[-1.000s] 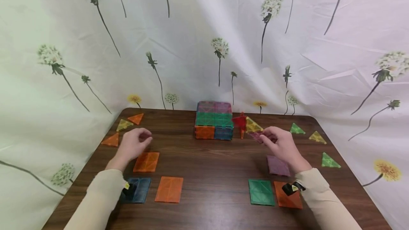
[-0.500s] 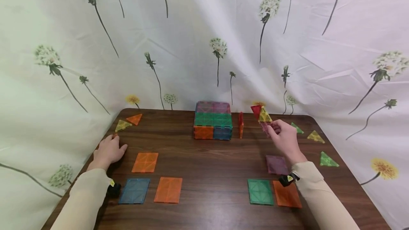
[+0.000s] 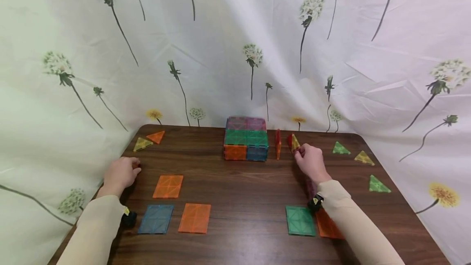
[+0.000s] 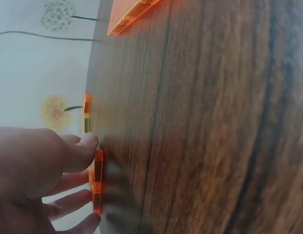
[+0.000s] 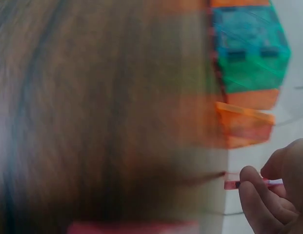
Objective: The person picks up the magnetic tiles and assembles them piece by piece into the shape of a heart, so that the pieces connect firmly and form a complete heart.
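Note:
At the table's left side, my left hand [image 3: 118,176] pinches an orange triangular magnetic tile [image 4: 98,183], seen edge-on in the left wrist view. The hand hides most of it in the head view. My right hand [image 3: 312,162] holds joined triangular magnetic tiles by their near end; a yellow triangle [image 3: 295,142] and a red one [image 3: 290,139] show beyond its fingertips. Left of that hand, a red and orange tile piece [image 3: 278,144] stands upright. Beside it is a box of square magnetic tiles [image 3: 245,137], with purple and green on top and orange and blue in front.
Yellow [image 3: 142,144] and orange [image 3: 156,137] triangles lie at the back left. Green [image 3: 341,148] and yellow [image 3: 364,158] triangles lie at right, with another green triangle [image 3: 379,184]. Square tiles, including blue [image 3: 156,219] and green [image 3: 300,221], lie nearer the front.
My left hand has moved left and down to the orange triangle and now grips it. My right hand swung the joined triangles right, then back left and lower, turning them more edge-on.

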Action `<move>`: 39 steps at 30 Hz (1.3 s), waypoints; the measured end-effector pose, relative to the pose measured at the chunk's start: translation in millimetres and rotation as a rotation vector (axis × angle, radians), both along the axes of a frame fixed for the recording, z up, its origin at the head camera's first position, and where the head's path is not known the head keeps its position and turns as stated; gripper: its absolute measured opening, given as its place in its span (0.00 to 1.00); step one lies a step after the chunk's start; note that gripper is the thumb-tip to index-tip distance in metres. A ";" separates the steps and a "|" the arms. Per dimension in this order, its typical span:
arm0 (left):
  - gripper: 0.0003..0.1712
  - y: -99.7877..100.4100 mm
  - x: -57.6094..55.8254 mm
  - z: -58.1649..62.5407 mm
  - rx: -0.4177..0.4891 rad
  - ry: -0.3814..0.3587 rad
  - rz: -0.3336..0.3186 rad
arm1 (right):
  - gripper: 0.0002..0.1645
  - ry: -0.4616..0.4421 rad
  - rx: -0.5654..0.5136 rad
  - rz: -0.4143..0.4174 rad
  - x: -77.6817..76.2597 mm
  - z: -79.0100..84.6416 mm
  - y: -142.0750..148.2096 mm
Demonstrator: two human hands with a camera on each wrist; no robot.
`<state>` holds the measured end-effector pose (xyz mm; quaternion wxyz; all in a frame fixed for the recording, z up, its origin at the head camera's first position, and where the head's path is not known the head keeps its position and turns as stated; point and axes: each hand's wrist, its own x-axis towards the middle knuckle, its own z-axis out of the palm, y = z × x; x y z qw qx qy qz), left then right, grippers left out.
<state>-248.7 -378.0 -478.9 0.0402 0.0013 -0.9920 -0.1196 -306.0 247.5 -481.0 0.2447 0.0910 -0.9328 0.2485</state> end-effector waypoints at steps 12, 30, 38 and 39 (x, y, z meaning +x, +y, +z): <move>0.19 -1.4 0.6 0.1 0.016 -0.009 -0.011 | 0.08 -0.081 -0.008 -0.045 -13.8 -8.5 -19.5; 0.27 -6.0 0.3 -4.1 0.070 0.047 0.014 | 0.15 -0.186 0.006 -0.016 -12.4 -0.7 -19.0; 0.35 -14.1 5.6 -0.2 0.128 0.069 -0.007 | 0.29 -0.212 0.012 0.001 6.2 9.0 7.4; 0.34 -15.4 6.9 -0.1 0.150 0.071 -0.012 | 0.29 -0.202 0.017 -0.003 9.5 9.9 13.6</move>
